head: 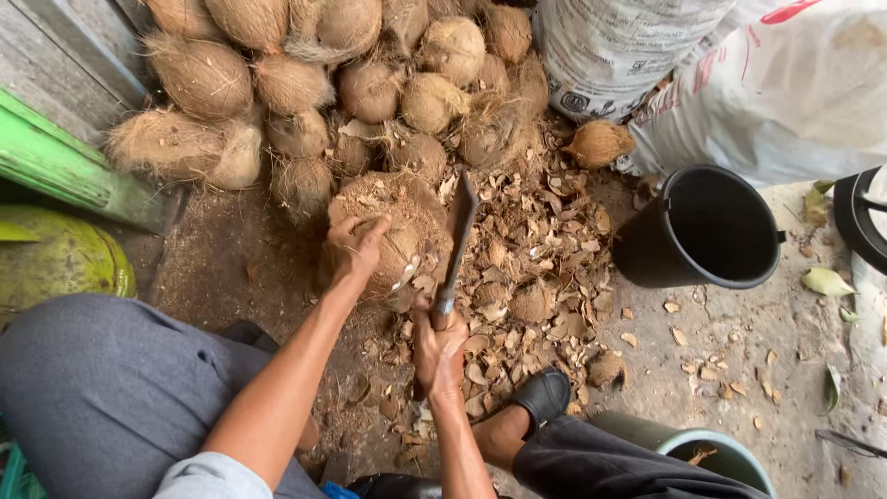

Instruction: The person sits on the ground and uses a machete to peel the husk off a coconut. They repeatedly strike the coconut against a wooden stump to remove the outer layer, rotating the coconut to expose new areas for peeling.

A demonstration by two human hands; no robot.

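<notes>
Gripping a fibrous brown coconut (388,226) on the chip-strewn dirt floor (231,263), the left hand (354,248) steadied it while the right hand (438,356) clenched a long dull cleaver (456,238) beside a rough husk pile (305,83) and black bucket (704,226).

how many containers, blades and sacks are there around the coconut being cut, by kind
black buckets: 1
teal-rimmed tubs: 1
cleavers, in the right hand: 1
white sacks: 2
Total: 5
The left hand steadies the coconut.
</notes>
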